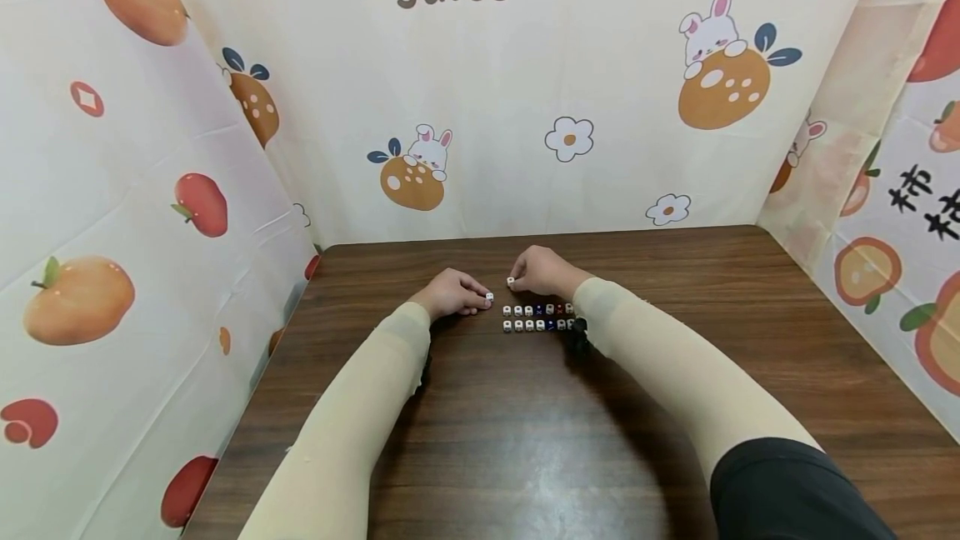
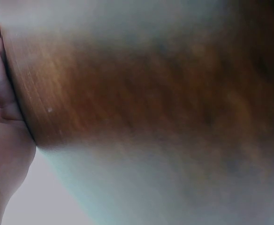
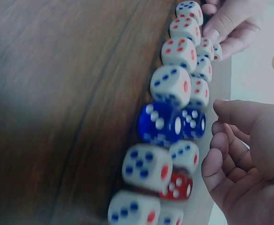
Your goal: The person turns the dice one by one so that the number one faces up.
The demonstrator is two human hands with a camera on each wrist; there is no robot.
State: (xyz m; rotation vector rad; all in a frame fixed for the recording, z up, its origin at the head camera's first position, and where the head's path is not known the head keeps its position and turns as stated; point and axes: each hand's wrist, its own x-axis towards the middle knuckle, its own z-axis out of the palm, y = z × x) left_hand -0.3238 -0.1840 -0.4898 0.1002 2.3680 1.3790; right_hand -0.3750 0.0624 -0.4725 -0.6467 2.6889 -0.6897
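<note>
Two rows of small dice point(image 1: 518, 326) lie on the brown table, mostly white, with blue dice point(image 3: 159, 123) and a red die point(image 3: 179, 186) among them. My left hand point(image 1: 452, 293) rests low at the left end of the rows and pinches a white die point(image 1: 489, 297) at its fingertips. Behind the back row, my right hand point(image 1: 546, 272) pinches another white die point(image 1: 511, 282) between thumb and finger. That die is hidden in the right wrist view, where the curled fingers show beside the rows. The left wrist view catches only part of the left hand point(image 2: 5, 140) and blurred wood.
The wood-grain table point(image 1: 525, 440) runs back to a printed fabric backdrop point(image 1: 495, 73), with more fabric along both sides. A dark object point(image 1: 578, 337) at the right wrist overlaps the right end of the rows.
</note>
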